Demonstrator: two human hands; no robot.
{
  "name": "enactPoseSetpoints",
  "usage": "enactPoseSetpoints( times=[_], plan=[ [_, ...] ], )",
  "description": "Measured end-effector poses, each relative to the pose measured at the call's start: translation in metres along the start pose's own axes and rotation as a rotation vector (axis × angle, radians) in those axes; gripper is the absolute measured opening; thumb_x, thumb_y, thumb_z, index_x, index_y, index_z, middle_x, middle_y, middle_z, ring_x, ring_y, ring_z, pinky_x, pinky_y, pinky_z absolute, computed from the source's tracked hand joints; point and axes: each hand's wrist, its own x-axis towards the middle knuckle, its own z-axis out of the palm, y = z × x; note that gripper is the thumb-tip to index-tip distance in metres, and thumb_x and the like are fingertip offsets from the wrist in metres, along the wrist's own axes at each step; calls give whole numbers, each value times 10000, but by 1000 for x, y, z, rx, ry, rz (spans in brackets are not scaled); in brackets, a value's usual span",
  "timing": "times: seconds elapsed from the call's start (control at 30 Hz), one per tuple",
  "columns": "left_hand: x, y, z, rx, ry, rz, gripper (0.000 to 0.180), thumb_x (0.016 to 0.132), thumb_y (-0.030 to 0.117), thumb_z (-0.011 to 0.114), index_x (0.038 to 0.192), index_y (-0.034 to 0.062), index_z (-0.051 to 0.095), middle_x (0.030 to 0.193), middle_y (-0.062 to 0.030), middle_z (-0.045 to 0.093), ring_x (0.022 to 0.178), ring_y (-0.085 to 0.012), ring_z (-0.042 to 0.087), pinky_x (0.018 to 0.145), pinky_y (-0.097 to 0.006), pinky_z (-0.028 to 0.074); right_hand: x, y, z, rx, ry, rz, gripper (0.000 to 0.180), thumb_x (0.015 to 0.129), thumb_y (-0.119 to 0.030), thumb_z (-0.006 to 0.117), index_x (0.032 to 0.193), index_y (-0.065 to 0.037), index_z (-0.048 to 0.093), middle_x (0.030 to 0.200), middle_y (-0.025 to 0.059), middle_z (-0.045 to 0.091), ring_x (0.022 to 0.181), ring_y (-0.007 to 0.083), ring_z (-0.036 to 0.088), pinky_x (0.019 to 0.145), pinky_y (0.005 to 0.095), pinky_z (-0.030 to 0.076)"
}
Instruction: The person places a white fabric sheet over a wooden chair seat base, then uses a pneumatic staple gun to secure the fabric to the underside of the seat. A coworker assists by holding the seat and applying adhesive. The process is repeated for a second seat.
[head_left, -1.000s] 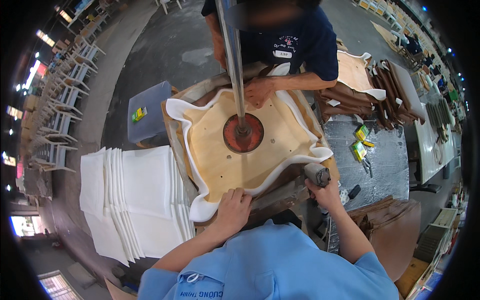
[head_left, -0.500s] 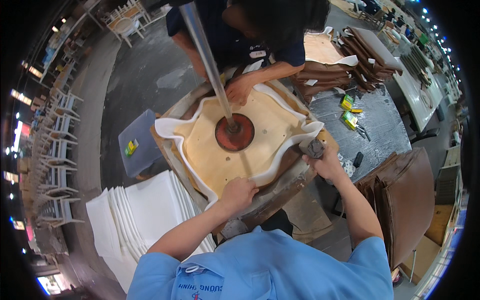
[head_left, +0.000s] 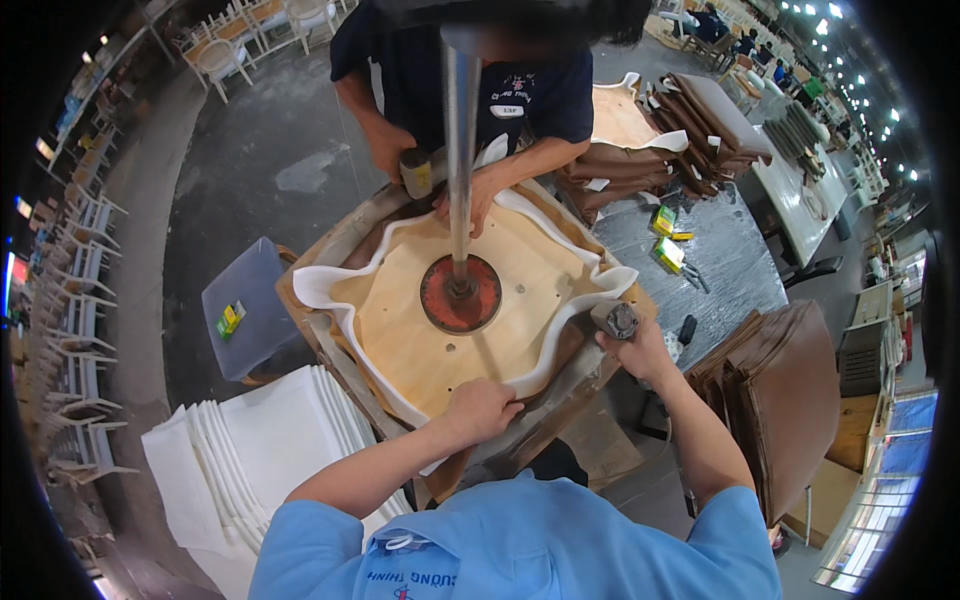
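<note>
So L hand (head_left: 482, 410) grips white padding (head_left: 544, 364), R hand (head_left: 640, 346) holds grey tool (head_left: 612, 320), shirt (head_left: 490, 535) w/ navy lettering (head_left: 414, 578).

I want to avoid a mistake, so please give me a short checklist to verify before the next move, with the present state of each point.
1. Disc on panel: ok, the red disc sits on the wooden panel.
2. Left hand placed: ok, the left hand is at the panel's near edge.
3. Tool in hand: ok, the right hand holds the grey tool.
4. Tool away from left hand: ok, they are apart.
5. Foam flat at corners: not ok, the white foam sticks out at the left and right corners.
6. Tool loaded: cannot tell, its inside is hidden.
</note>
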Motion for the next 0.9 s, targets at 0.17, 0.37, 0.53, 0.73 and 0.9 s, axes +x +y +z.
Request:
enactPoseSetpoints(
  times=[0.17,0.37,0.53,0.73,0.9],
  plan=[
    [1,-8,8,-62,132,86,243,1011,296,721,958,66,779,921,-188,759,930,-438,725,807,-585,560,-1,-11,2,-48,-5,-79,541,910,-66,874,1414,5,688,1147,98,794,1043,208,731,962,382,585],
    [-1,-20,23,-174,449,249,188,934,202,779,818,62,730,828,-158,711,874,-396,663,805,-536,510,-4,-10,-2,33,-17,92,454,964,-157,878,1353,-2,703,939,51,748,708,127,679,628,318,558],
    [3,-31,30,-170,509,182,162,899,198,785,800,81,734,834,-139,729,912,-357,658,857,-502,490,-35,-20,4,90,-96,203,437,981,-176,878,1357,-34,708,950,41,747,675,119,678,569,289,548],
    [11,-41,33,-130,598,129,190,922,243,774,806,97,737,850,-121,733,982,-337,643,910,-504,436,-90,-38,49,210,-275,214,628,966,-109,875,1545,-58,639,1076,57,768,776,120,701,681,308,600],
    [10,-40,43,-109,640,68,185,936,270,767,824,124,749,880,-90,727,1000,-304,628,930,-501,406,-82,-56,82,86,-340,325,643,991,-152,839,1581,-61,599,1029,60,760,753,123,717,650,295,595]
  ],
)
